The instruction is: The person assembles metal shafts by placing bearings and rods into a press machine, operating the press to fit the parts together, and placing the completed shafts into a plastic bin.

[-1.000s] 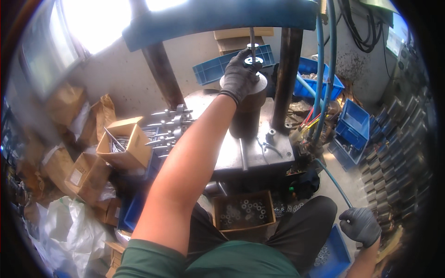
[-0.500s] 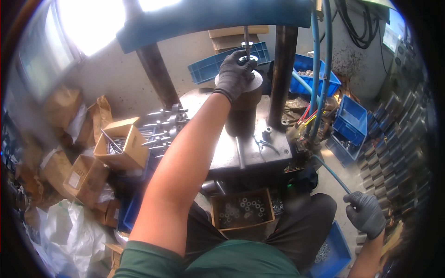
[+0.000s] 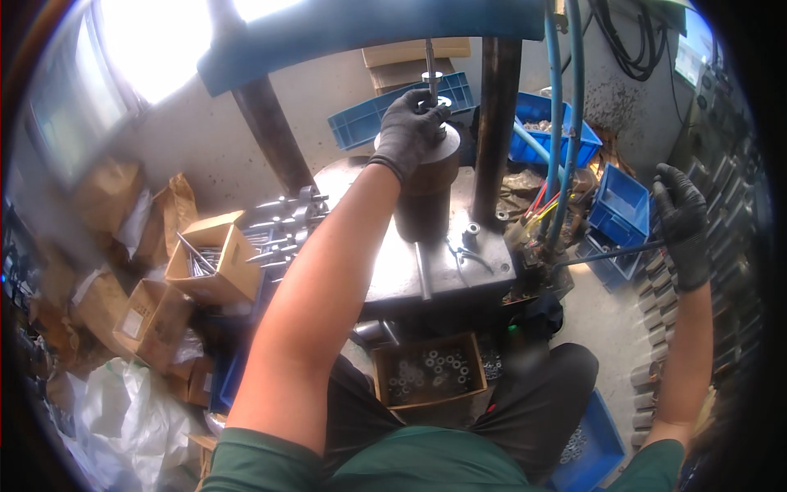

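Note:
My left hand (image 3: pixel 407 131), in a dark grey glove, reaches to the top of a thick metal cylinder (image 3: pixel 424 205) on a steel press table (image 3: pixel 385 283). Its fingers are closed around a piece under the thin press rod (image 3: pixel 430 57); the glove mostly hides that piece. A pale ring (image 3: pixel 443 103) shows just beyond the fingertips. On the right, my right hand (image 3: pixel 682 225), gloved too, is raised with its fingers stretched out. The end of a bar lever (image 3: pixel 615 254) meets it near the palm; no finger wraps round the lever.
Pliers (image 3: pixel 466 256) and a small metal bushing (image 3: pixel 471 233) lie on the table. Forked metal parts (image 3: pixel 287 221) and a cardboard box of rods (image 3: pixel 217 266) stand left. A box of rings (image 3: pixel 430 402) sits below. Blue hoses (image 3: pixel 574 123) and blue bins (image 3: pixel 619 205) are right.
My right hand has moved up and away, its fingers going from curled to stretched out. The lever has swung upward with it. My left hand keeps its place on the cylinder.

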`<state>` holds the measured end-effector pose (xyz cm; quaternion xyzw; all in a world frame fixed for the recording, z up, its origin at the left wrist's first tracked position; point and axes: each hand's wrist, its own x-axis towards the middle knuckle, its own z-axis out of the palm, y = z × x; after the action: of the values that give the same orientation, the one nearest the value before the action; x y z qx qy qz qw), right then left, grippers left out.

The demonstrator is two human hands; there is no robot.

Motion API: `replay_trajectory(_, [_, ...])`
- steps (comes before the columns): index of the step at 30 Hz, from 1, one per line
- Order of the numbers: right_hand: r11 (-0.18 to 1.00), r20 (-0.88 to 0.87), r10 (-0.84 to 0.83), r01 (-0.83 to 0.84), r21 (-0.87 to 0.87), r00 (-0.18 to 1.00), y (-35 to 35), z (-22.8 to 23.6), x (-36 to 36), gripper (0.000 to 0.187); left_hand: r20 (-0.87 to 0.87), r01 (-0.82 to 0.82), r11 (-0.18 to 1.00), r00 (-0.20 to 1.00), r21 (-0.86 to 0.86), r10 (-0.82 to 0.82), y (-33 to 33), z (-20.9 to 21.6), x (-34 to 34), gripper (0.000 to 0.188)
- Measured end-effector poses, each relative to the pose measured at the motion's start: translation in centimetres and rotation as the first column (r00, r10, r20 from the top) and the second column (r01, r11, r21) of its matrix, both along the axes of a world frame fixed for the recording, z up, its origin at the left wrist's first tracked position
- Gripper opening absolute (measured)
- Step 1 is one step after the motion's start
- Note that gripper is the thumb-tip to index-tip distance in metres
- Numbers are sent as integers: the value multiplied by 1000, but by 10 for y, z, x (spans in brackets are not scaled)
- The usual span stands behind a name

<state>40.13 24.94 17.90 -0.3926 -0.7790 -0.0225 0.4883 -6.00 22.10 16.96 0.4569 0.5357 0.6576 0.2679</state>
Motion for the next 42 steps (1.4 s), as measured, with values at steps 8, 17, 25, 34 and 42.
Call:
replay_trajectory(8, [939, 448, 206, -47, -341, 870, -122, -38, 25, 33, -104, -71, 997, 992, -34, 67, -9, 5, -2, 44])
replay_trajectory(17, [770, 651, 430, 122, -626, 626, -202, -84, 49, 20, -85, -32, 999, 996, -8, 31, -3, 2, 2, 48])
replay_trajectory(25, [796, 427, 321, 4, -606, 845, -189, -67, 32, 21, -99, -37, 999, 994, -1, 37, 2, -2, -7, 40])
replay_trajectory(34, [813, 469, 356, -21, -582, 809, -187, -75, 40, 18, -50, -10, 999, 999, -31, 8, 8, -4, -12, 43])
replay_trajectory(42, [814, 567, 397, 8, -580, 721, -185, -78, 50, 19, -5, 13, 999, 1000, -40, -13, 8, -3, -10, 40])
